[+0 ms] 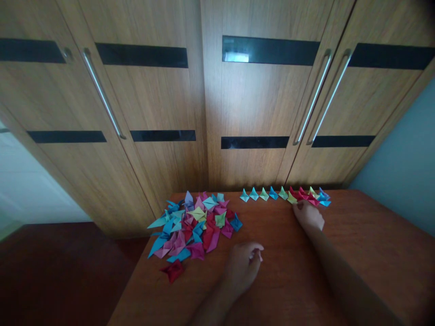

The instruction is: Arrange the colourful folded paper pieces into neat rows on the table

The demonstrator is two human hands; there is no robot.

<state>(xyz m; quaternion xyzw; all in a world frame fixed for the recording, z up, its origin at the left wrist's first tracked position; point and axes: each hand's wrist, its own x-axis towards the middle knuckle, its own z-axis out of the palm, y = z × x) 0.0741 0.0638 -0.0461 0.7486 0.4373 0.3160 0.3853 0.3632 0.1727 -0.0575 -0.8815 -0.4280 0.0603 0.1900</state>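
Note:
Near the table's back edge my right hand (309, 216) has its fingers pinched at a small yellow folded-paper piece (291, 198), the front piece at that spot in a row. Beside it stand red folded-paper pieces (301, 194), partly hidden behind the hand. My left hand (243, 267) hovers over or rests on the table's middle, fingers curled in; whether anything is inside cannot be made out. To its left lies a heap of colourful origami pieces (207, 231) in blue, pink, red, yellow and green. One dark red origami piece (173, 270) lies apart, in front of the heap.
Light blue, yellow and blue pieces (253, 194) stand spaced along the back edge of the brown wooden table (285, 290). At the row's right end are blue pieces (324, 197). A wooden wardrobe (254, 99) with metal handles rises directly behind the table.

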